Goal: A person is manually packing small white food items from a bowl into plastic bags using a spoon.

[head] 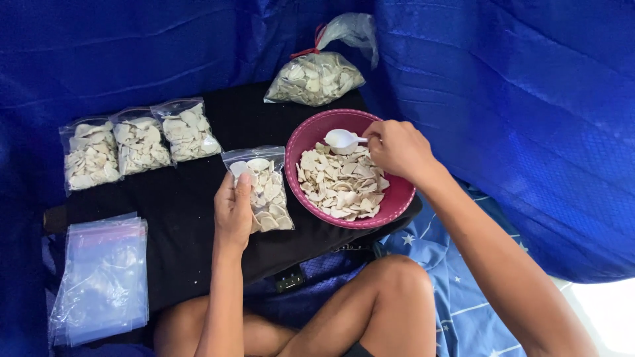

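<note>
My right hand [397,149] has its fingers pinched on the handle of a white spoon [344,139], its scoop over the pink bowl [397,201] of pale chips [340,185]. My left hand [233,211] grips the edge of a half-filled clear bag [264,192] lying on the black bench [192,218]. I judge the chips light and brittle, the bag limp and slick, best held near its mouth. Three filled bags [135,142] lie further left, a large tied bag [314,78] behind the bowl, and an empty bag stack [99,281] at the near left.

A magenta bowl [397,198] of pale beige chips [340,182] sits on black cloth [192,225], by star-patterned blue fabric [456,277].
</note>
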